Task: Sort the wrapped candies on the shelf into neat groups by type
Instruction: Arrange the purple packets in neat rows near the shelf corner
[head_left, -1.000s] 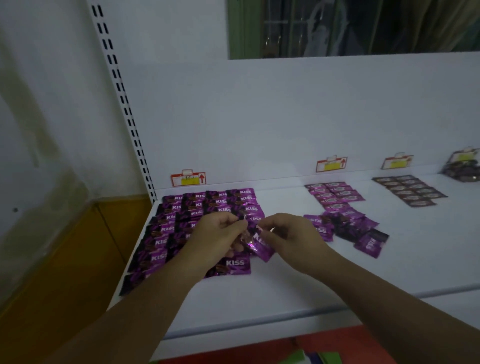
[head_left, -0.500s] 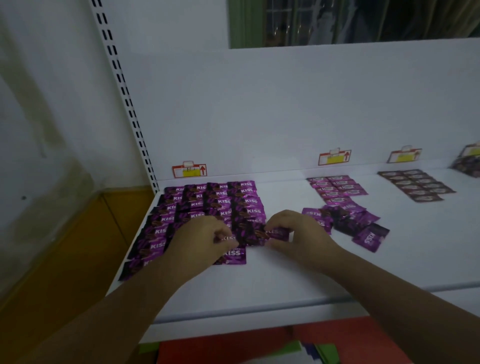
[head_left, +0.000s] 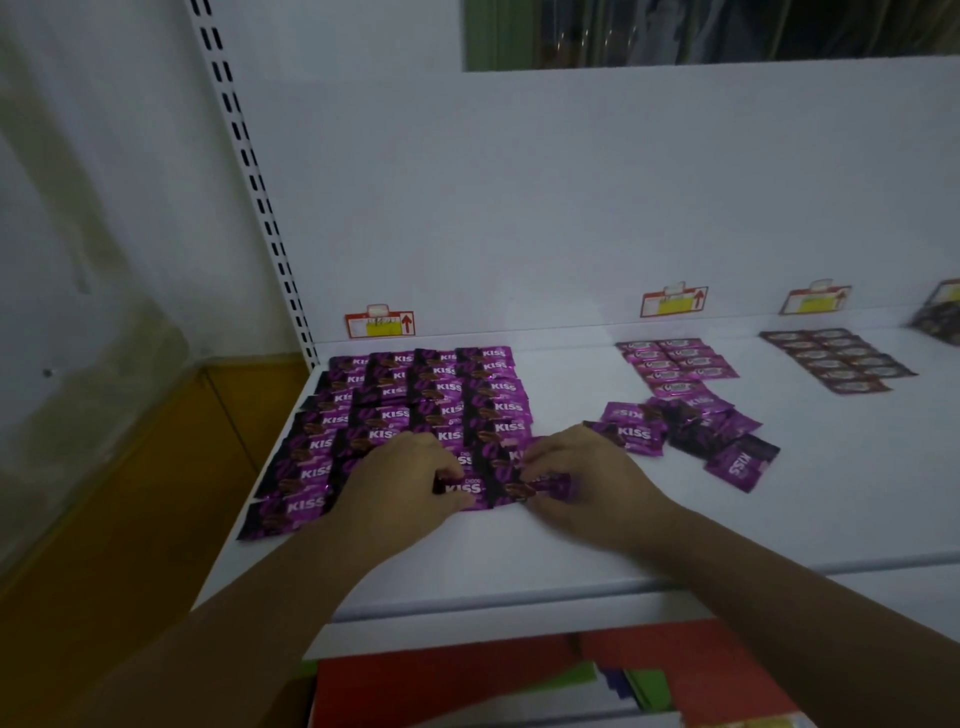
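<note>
Left hand (head_left: 410, 480) pinches neighbouring candy (head_left: 465, 487) steady, centre frame; right hand (head_left: 589, 475) pinches purple candy (head_left: 543, 488), likely aligning it with grid (head_left: 415, 405) front row; loose pile (head_left: 691, 423) centre right on shelf (head_left: 623, 551).

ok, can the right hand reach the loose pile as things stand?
Probably yes. The loose pile lies on the shelf just right of the right hand, with nothing between or over it. The hand pinches a candy, which it would likely set down first.
</note>
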